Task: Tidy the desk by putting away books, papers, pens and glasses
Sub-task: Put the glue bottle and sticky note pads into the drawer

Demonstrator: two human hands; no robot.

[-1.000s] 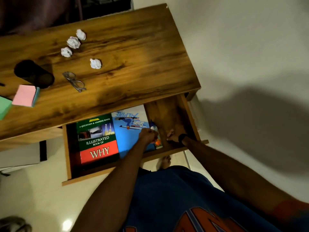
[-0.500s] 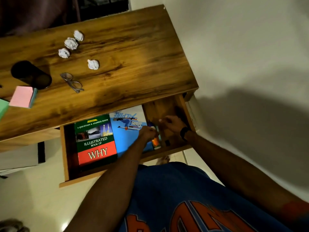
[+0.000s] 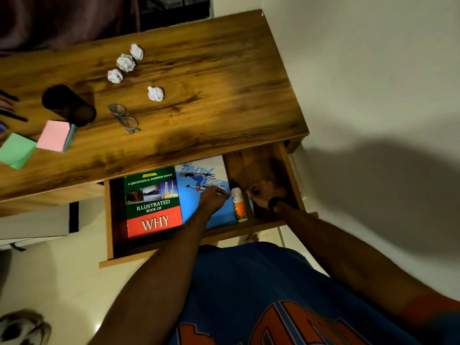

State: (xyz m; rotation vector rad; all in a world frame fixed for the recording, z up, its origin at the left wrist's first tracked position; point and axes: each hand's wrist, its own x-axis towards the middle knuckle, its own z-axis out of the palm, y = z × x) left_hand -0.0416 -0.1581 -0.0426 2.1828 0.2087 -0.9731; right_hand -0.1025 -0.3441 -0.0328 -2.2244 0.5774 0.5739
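The drawer (image 3: 108, 220) under the desk (image 3: 211, 95) stands pulled out. Inside lie a green and red "WHY" book (image 3: 153, 202) and a blue book (image 3: 196, 178) side by side. A white glue bottle with an orange label (image 3: 239, 205) lies right of the blue book. My left hand (image 3: 212, 199) rests on the blue book, fingertips pinched at the bottle's neck. My right hand (image 3: 263, 195), with a dark band on the wrist, is curled in the drawer's right part, touching the bottle's other side. Glasses (image 3: 124, 118) and several crumpled paper balls (image 3: 155, 93) lie on the desk.
A black pen cup (image 3: 68, 105) lies on its side at the desk's left. Pink (image 3: 56, 135) and green (image 3: 16, 150) sticky-note pads sit near it, with pens (image 3: 11, 115) at the far left edge. A white wall runs along the right.
My right hand has moved from the drawer's front right corner up beside the glue bottle. The left hand has slid off the bottle's top, so the whole bottle shows.
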